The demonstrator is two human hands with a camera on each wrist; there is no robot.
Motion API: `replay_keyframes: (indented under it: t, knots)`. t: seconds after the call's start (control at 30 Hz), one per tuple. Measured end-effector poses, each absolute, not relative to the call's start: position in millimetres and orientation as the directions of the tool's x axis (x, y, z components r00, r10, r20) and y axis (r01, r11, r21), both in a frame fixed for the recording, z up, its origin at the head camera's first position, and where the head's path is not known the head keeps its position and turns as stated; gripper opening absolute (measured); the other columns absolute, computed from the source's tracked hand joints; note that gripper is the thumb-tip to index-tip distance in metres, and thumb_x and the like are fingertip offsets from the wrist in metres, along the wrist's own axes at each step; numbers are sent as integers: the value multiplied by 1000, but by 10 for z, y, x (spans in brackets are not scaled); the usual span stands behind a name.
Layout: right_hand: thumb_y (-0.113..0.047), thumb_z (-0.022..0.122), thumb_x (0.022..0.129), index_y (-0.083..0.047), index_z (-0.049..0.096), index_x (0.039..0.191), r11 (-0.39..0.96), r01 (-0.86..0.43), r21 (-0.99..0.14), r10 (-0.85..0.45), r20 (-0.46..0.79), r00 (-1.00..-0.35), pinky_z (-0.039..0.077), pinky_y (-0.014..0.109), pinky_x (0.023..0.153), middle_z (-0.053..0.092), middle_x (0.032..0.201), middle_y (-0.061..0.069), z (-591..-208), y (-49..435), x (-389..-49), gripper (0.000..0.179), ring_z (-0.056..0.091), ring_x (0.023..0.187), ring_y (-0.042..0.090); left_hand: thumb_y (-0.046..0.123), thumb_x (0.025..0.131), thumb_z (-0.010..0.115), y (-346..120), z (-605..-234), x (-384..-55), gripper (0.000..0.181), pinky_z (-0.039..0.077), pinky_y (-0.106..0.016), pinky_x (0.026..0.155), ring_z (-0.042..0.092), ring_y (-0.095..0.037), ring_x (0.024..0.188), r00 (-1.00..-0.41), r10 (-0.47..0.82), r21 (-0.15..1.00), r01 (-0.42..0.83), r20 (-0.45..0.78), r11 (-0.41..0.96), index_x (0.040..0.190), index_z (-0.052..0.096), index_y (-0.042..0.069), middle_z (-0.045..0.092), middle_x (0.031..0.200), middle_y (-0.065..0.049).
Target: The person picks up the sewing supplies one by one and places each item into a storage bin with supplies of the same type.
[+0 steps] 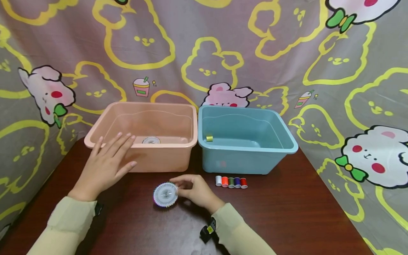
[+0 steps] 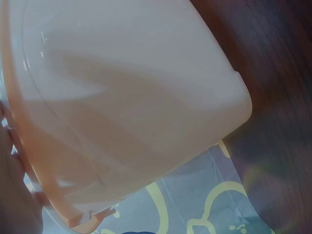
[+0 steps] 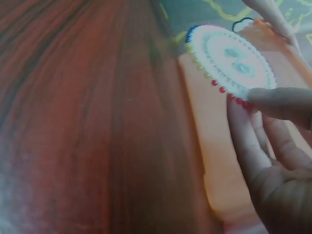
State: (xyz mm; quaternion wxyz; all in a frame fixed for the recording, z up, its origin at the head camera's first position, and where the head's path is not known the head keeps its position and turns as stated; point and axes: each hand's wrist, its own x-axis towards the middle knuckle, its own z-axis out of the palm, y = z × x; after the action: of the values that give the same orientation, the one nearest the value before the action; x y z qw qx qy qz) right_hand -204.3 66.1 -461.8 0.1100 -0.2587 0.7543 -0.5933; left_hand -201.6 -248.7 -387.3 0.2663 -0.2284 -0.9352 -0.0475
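Note:
My right hand (image 1: 196, 191) pinches a round pin wheel (image 1: 165, 194) by its edge, thumb on top and fingers beneath. In the right wrist view the pin wheel (image 3: 231, 61) shows coloured pin heads around its rim. My left hand (image 1: 109, 164) has its fingers straight and spread at the front left rim of the pink bin (image 1: 162, 157). Another pin wheel (image 1: 151, 140) lies inside that bin, partly hidden by the front rim. The outer wall of the pink bin (image 2: 161, 87) fills most of the left wrist view.
Right beside the pink bin stands a blue bin (image 1: 236, 161) with a yellow thread spool (image 1: 209, 138) inside. A row of several thread spools (image 1: 231, 182) is on the brown table (image 1: 287, 212) in front of it. A patterned curtain (image 1: 178, 42) hangs behind and at the sides.

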Motion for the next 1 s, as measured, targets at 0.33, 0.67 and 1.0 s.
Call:
replay_keyframes:
  t: [0.33,0.67,1.0]
  knots:
    - [5,75,86,-2,73,122,58,-265,-962,-436,215,-874,59,25,76,74,107,13,-4483,760,-2071,37,70,92,19,62,102,40,-2484,-3861,-2012,76,6,-60,122,26,-32,151,-754,405,-36,453,517,891,161,28,16,33,162,-15]
    - [7,76,85,5,69,124,-50,-188,-981,-395,192,-898,59,25,75,72,105,15,-4355,808,-2088,40,69,89,14,58,101,48,-2480,-3861,-2014,76,6,-61,122,24,-32,152,-760,403,-32,451,510,892,162,28,17,34,162,-16]
    - [9,76,84,7,68,123,-121,-129,-984,-370,165,-914,60,28,75,70,97,5,-4261,827,-2115,40,69,86,15,59,101,47,-2477,-3863,-2013,76,6,-61,122,25,-33,152,-762,400,-32,448,509,894,162,27,17,34,162,-16]
